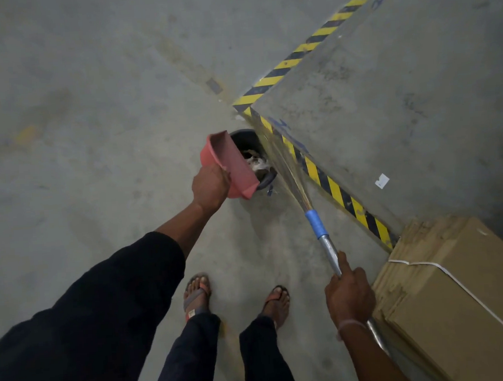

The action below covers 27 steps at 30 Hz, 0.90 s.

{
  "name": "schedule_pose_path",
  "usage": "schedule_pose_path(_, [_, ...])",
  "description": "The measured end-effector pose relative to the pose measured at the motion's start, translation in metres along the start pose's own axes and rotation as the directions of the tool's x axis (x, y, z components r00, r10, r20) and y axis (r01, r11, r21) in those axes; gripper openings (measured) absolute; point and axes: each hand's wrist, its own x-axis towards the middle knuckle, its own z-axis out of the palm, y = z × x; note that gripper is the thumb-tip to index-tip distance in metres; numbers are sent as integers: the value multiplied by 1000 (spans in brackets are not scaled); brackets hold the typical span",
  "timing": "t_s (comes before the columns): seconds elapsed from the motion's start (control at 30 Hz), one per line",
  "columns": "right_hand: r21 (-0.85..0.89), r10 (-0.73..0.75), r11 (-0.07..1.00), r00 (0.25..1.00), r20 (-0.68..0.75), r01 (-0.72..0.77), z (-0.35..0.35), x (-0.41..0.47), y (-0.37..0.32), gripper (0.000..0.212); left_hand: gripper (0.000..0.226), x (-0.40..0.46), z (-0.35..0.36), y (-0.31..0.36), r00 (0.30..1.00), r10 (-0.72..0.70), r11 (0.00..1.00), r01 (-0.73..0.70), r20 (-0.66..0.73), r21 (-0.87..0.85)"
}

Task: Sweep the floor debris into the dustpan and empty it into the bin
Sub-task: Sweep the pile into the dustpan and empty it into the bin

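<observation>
I am looking down at my two feet in sandals (195, 294) on the grey concrete floor (79, 142). My legs are in dark trousers. Near me on the right is a big brown cardboard box (456, 289) with a thin white strap across it. My right hand (349, 297) is just left of the box. Its fingers are curled tight round the shiny metal handle of the broom (330, 250), and my thumb lies straight along the handle, pointing away from me. There is a thin band on that wrist. Farther up the handle there is a blue sleeve (316, 224), and past that the pale bristles (281, 162) look blurry and fan out toward the bin. My left arm has a black sleeve and reaches out far in front of me. My left hand (210, 187) holds the pink dustpan (229, 165). I see the back of that hand, and the fingers are wrapped round the near part of the pan, but I cannot see the fingertips. The dustpan is tipped on its side over the left edge of the dark round bin (248, 140). Inside the bin there is some pale rubbish (256, 162). The bin sits on the floor, right up against the corner of a raised concrete block (400, 93). Yellow and black stripe tape (326, 182) runs along the bottom of that block on both sides of the corner. A small white scrap (381, 181) is on the block, to the right.
</observation>
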Motion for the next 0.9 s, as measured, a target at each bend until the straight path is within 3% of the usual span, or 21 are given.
schedule_pose_path(0.2, [174,-124,978,992,34,116,0,33,17,60,41,-19,10,10,999,-39,999,38,-21,-22])
schedule_pose_path(0.3, [254,-131,962,987,97,103,0,45,20,54,41,-26,12,16,999,-31,999,30,-33,-17])
schedule_pose_path(0.47, [420,-98,908,971,219,-3,8,63,31,37,43,-31,16,22,997,-64,998,63,-51,-25])
schedule_pose_path(0.57, [612,-98,781,945,313,-122,2,67,35,12,45,-33,19,22,995,-92,993,88,-50,-72])
schedule_pose_path(0.67, [692,-69,671,908,414,-264,-7,79,39,10,52,-36,24,18,993,-103,989,94,-65,-116])
schedule_pose_path(0.83, [604,-5,759,925,380,-244,-5,113,38,9,52,-46,31,12,990,-88,986,71,-113,-149])
schedule_pose_path(0.9, [507,19,837,937,349,-206,8,137,39,21,44,-53,35,8,987,-74,987,52,-142,-154])
